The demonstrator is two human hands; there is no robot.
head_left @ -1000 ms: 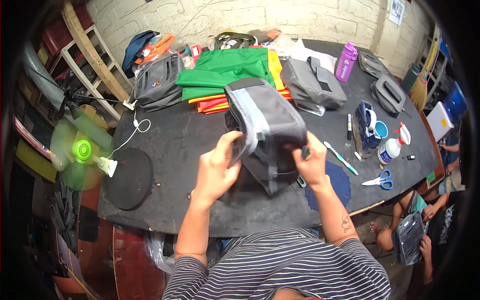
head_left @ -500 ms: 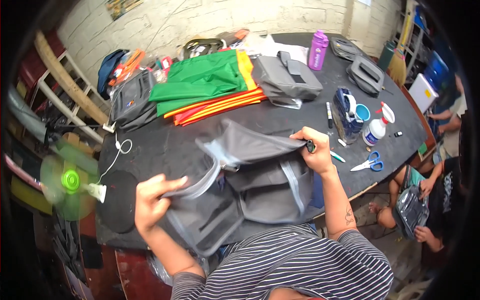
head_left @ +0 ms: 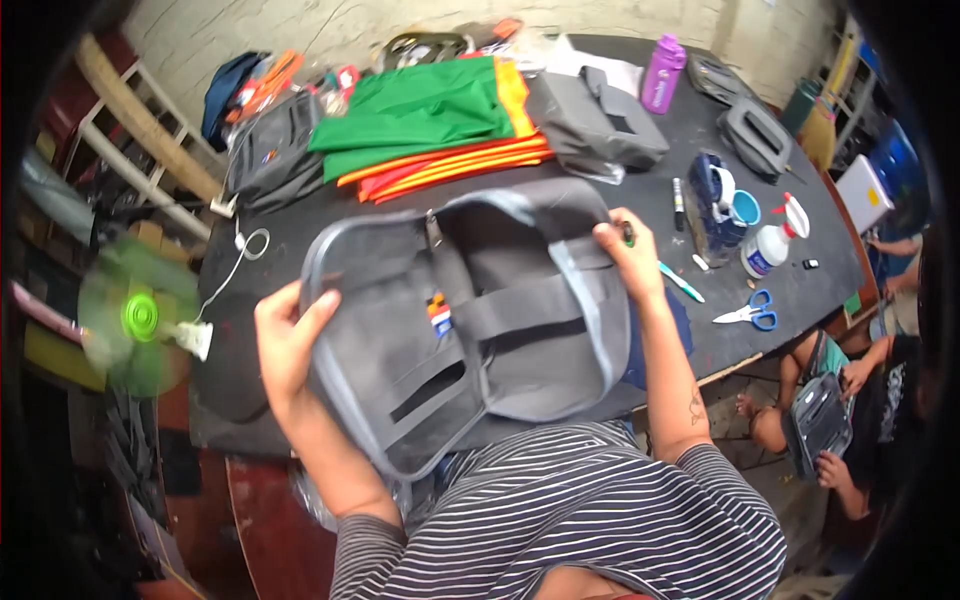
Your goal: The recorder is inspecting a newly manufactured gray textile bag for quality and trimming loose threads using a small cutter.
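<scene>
A grey fabric bag (head_left: 408, 285) lies spread open like a book in front of me, its zippered rims standing up and its inner pockets showing. My left hand (head_left: 286, 345) grips the left panel's outer rim, thumb on the inside. At the opposite edge, my right hand (head_left: 634, 262) is closed on the right panel's upper side. A small dark object with a green tip (head_left: 628, 234) also pokes out of that fist; its kind is not clear. Between the two panels, near the fold, sits a small orange, white and blue label (head_left: 438, 315).
Behind the bag are folded green and orange cloth (head_left: 420, 115) and more grey bags (head_left: 600, 125). To the right stand a purple bottle (head_left: 663, 75) and a spray bottle (head_left: 775, 240), with scissors (head_left: 755, 312) nearby. A fan (head_left: 140, 318) spins at left. Another person (head_left: 850, 400) sits lower right.
The bag's two panels have been pulled apart and laid wider, so the inside now shows. My left hand has moved slightly up and left; my right hand has gone a little up.
</scene>
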